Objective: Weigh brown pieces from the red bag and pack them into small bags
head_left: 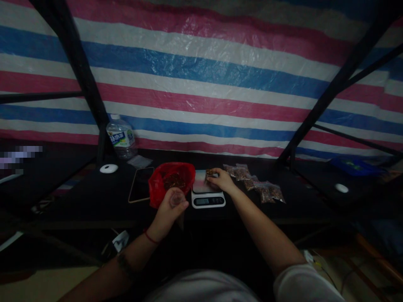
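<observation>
My left hand (166, 212) is closed on a clear plastic bag (178, 200), in front of the red plastic bag. That red plastic bag (155, 188) lies open with loose brown dried bits (174, 180) inside. To its right sits a white digital kitchen scale (208, 205), its display facing me. Over the scale's plate, my right hand (223, 181) has its fingers pinched at a small brown clump (209, 172). Whether that clump is loose or in a small bag, I cannot tell.
Several small filled zip bags (267, 193) lie right of the scale. A tablet or phone (140, 186), a clear bottle (121, 138), flat clear bags (140, 161) and a white round device (108, 168) stand left. Black metal posts (302, 113) frame striped sheeting behind the black table.
</observation>
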A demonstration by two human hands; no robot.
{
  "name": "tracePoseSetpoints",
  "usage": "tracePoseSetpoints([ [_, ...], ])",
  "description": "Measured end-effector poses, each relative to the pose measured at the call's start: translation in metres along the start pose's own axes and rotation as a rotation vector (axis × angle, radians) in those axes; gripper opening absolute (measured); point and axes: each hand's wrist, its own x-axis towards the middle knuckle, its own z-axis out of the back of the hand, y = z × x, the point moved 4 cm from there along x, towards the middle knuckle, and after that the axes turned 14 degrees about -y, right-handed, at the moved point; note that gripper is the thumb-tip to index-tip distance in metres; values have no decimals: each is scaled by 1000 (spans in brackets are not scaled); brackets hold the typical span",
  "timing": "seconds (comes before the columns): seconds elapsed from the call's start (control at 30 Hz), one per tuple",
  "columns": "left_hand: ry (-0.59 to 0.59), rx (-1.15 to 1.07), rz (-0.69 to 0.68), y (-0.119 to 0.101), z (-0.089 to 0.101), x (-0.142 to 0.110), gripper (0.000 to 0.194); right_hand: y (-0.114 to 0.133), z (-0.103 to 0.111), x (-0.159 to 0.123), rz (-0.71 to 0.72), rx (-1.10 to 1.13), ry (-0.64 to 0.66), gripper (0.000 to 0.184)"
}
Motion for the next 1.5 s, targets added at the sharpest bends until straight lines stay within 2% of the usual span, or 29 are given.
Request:
tracePoseSetpoints([
  [0.17, 7, 103, -65, -5, -6, 20, 33, 21, 8, -7, 40, 109, 8, 33],
  [0.37, 111, 324, -215, -21, -32, 39, 30, 61, 25, -30, 106, 302, 0, 40],
  [0.57, 140, 452, -278, -33, -52, 42, 32, 83, 44, -48, 249, 259, 4, 35],
  [0.73, 143, 482, -313, -39, -53, 35, 29, 93, 52, -61, 316, 215, 74, 33],
  [0.93, 198, 496, -346, -34, -53, 21, 34, 105, 53, -72, 387, 130, 132, 34],
  [1.37, 229, 547, -370, -29, -48, 13, 37, 108, 58, -79, 458, 41, 207, 38],
  [1.5, 234, 533, -379, -31, -49, 11, 37, 104, 56, -79, 416, 84, 208, 39],
])
